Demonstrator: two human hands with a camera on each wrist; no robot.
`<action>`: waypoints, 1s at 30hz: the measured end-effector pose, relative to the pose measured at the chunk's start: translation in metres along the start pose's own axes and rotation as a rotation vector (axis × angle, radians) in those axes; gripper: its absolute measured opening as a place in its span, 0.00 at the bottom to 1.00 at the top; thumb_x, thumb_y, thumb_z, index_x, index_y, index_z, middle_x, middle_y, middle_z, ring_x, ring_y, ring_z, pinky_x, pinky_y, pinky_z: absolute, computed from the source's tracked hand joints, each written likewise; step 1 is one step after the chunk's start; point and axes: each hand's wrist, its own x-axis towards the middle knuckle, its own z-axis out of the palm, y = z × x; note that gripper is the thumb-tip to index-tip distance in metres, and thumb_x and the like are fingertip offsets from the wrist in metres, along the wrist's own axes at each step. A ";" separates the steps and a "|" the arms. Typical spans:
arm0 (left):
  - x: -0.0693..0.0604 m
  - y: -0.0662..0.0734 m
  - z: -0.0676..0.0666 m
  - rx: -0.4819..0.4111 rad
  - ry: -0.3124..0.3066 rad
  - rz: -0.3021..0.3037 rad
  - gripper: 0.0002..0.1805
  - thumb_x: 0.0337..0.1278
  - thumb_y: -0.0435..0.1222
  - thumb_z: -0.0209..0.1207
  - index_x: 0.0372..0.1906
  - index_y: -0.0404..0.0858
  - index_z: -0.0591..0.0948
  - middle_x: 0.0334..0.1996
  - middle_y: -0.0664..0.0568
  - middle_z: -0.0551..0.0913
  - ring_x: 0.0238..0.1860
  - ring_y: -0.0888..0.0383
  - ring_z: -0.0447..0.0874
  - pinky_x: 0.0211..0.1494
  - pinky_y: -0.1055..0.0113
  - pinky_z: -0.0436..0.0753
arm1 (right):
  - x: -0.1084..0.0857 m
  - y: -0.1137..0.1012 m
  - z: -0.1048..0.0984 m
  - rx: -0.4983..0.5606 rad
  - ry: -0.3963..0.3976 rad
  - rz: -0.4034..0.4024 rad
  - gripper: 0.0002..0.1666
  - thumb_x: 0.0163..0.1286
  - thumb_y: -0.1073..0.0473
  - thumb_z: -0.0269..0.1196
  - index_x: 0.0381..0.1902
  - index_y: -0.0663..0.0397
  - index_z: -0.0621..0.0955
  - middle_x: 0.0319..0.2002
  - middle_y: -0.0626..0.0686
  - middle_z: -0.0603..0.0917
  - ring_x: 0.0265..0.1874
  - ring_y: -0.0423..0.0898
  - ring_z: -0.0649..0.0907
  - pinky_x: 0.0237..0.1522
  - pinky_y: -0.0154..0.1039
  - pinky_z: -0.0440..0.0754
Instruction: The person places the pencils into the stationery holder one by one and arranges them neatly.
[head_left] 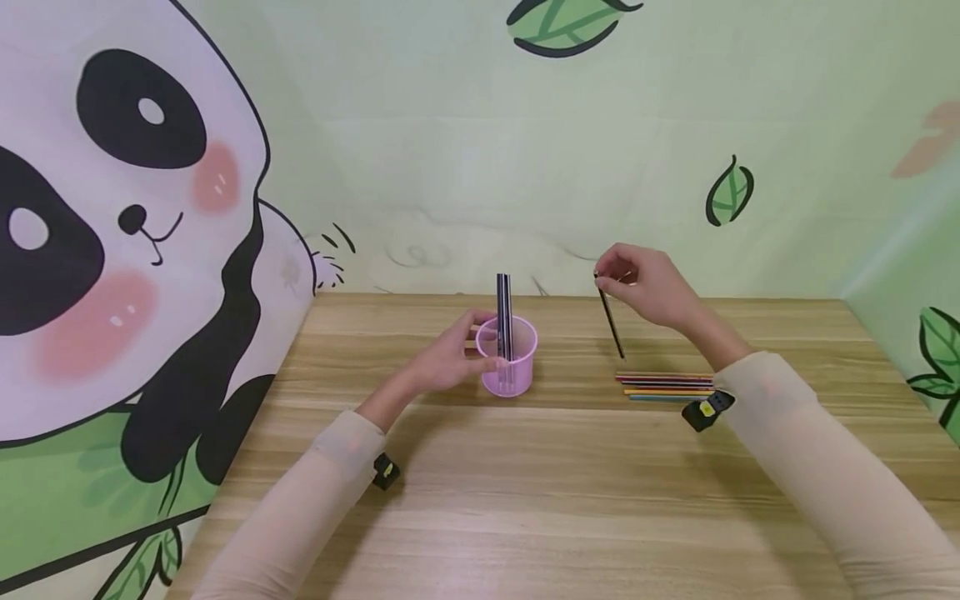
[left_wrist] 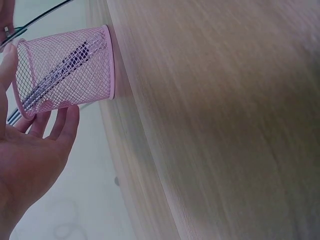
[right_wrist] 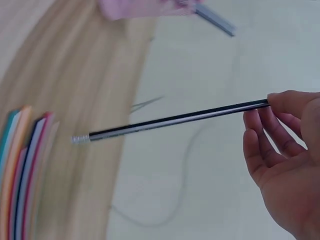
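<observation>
On the table a pink mesh pen cup stands upright with a few dark pencils leaning out of it. My left hand holds the cup from the left side, thumb near the front and fingers behind. In the left wrist view the mesh cup shows the pencils' lower parts through its wall. To the right of the cup, my right hand pinches one end of a black pencil. That pencil hangs tilted, its silver-coloured tip pointing down, apart from the cup.
Several coloured pencils lie side by side on the wooden table, below my right hand and partly behind the right sleeve. A backdrop with a panda and leaves rises behind the table's far edge.
</observation>
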 end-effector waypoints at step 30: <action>-0.001 -0.002 0.000 0.002 0.004 -0.019 0.43 0.65 0.40 0.73 0.77 0.40 0.63 0.73 0.45 0.70 0.73 0.46 0.72 0.74 0.53 0.78 | 0.026 -0.065 0.028 0.393 0.167 -0.110 0.08 0.77 0.65 0.66 0.49 0.64 0.81 0.41 0.60 0.88 0.39 0.46 0.87 0.42 0.31 0.85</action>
